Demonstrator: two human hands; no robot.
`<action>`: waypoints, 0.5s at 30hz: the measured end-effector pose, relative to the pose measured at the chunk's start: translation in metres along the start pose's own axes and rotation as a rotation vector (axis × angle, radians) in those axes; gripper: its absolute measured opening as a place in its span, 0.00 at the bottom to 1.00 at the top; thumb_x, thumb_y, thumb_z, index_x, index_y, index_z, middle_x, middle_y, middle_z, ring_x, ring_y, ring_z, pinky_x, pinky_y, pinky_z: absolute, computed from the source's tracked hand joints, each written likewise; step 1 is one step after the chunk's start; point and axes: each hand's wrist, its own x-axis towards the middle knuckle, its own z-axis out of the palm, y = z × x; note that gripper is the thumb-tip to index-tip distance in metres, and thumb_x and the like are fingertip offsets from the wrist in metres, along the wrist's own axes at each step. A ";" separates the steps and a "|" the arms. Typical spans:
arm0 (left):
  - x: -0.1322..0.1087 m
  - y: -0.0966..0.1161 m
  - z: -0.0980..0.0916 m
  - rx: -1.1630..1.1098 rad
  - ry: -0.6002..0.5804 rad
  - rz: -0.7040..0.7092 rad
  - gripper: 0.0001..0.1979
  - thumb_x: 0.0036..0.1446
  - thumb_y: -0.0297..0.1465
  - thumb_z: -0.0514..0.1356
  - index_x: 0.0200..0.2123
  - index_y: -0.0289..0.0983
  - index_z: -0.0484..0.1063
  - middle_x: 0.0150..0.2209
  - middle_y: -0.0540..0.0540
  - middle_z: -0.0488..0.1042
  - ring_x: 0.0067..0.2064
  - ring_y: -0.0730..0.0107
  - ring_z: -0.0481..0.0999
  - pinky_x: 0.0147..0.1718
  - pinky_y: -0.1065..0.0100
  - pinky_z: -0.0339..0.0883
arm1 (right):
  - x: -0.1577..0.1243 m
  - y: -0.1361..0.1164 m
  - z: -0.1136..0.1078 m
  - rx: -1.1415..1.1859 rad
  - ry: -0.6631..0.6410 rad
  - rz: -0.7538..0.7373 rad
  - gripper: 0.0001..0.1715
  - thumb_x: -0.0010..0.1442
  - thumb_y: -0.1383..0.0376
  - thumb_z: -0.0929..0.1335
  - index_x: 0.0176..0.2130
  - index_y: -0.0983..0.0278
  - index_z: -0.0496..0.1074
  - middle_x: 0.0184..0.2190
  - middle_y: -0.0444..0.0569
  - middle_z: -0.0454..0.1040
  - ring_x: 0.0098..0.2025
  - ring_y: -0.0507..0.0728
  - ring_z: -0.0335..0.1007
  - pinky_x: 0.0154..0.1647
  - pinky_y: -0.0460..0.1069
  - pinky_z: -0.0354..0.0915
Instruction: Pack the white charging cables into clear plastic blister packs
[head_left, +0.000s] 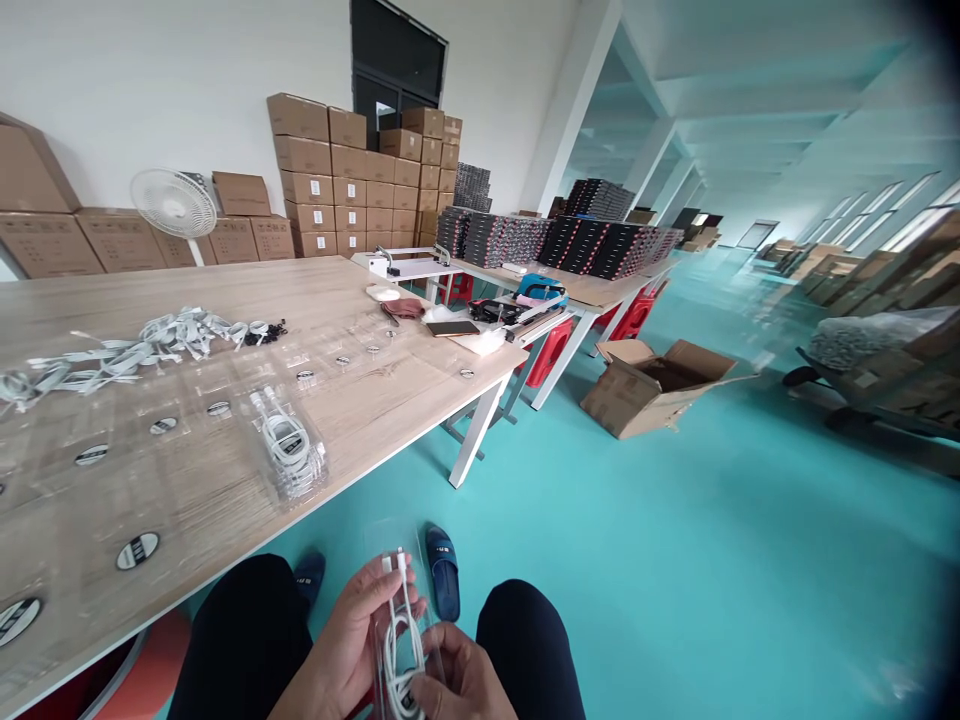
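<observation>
Over my lap, my left hand (349, 630) grips a clear plastic package (382, 535) from its left side, thumb near the top. Inside lies a coiled white charging cable (400, 640), its two plug ends pointing up. My right hand (461, 670) is closed at the lower right of the package, thumb against the coil and fingers curled at the edge. On the table, a stack of clear packages (289, 450) has a coiled white cable in the top one. Flat clear packages with round black-and-white labels (138, 551) lie in rows to the left.
The wooden table (360, 410) runs along my left. Loose white cables (180, 335) are heaped on it, beside small black pieces (268, 332). An open carton (652, 390) stands on the green floor. Stacked boxes (304, 185) and a white fan (174, 203) are behind the table.
</observation>
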 end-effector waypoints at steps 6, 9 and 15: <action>-0.001 -0.003 -0.001 -0.023 -0.014 0.043 0.07 0.53 0.28 0.71 0.36 0.35 0.79 0.29 0.48 0.75 0.32 0.69 0.77 0.41 0.63 0.75 | -0.004 -0.007 0.005 0.018 -0.029 0.008 0.30 0.41 0.50 0.82 0.35 0.62 0.70 0.26 0.41 0.75 0.24 0.49 0.66 0.27 0.46 0.54; -0.001 -0.004 0.000 -0.001 -0.045 0.046 0.07 0.53 0.30 0.71 0.34 0.36 0.79 0.29 0.48 0.74 0.33 0.69 0.76 0.39 0.65 0.74 | -0.003 -0.004 0.005 0.026 -0.022 0.005 0.29 0.41 0.50 0.82 0.34 0.62 0.70 0.24 0.40 0.74 0.23 0.48 0.65 0.27 0.45 0.54; -0.003 -0.004 0.002 0.038 0.010 0.040 0.07 0.50 0.30 0.72 0.32 0.35 0.79 0.28 0.49 0.73 0.31 0.69 0.75 0.40 0.64 0.72 | -0.001 0.006 -0.003 -0.042 -0.050 0.045 0.29 0.43 0.49 0.81 0.33 0.62 0.69 0.23 0.40 0.72 0.22 0.48 0.62 0.27 0.45 0.54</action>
